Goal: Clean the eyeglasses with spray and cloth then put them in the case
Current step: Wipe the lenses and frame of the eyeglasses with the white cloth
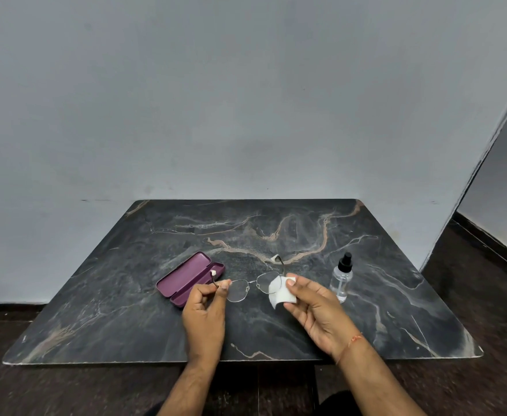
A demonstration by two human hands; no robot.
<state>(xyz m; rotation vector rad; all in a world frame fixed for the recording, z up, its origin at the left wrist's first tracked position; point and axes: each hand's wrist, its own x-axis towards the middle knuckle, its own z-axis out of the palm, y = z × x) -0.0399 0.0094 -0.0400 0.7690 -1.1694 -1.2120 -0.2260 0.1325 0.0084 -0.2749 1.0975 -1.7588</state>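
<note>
**Glasses held over the bench, cloth on one lens**

The right lens is half covered by the white cloth (280, 291), and the thin frame is hard to trace against the dark marble bench (396, 310). No writing or label is readable on anything.

The left hand (205, 313) pinches the eyeglasses (247, 288) at the left hinge, its grip clenched on the frame. The right hand (316, 310) grasps the cloth, thumb pressing it to the lens. The open purple case (189, 279) lies just left of the hands; the clear spray bottle (342, 279) stands upright to the right.
</note>
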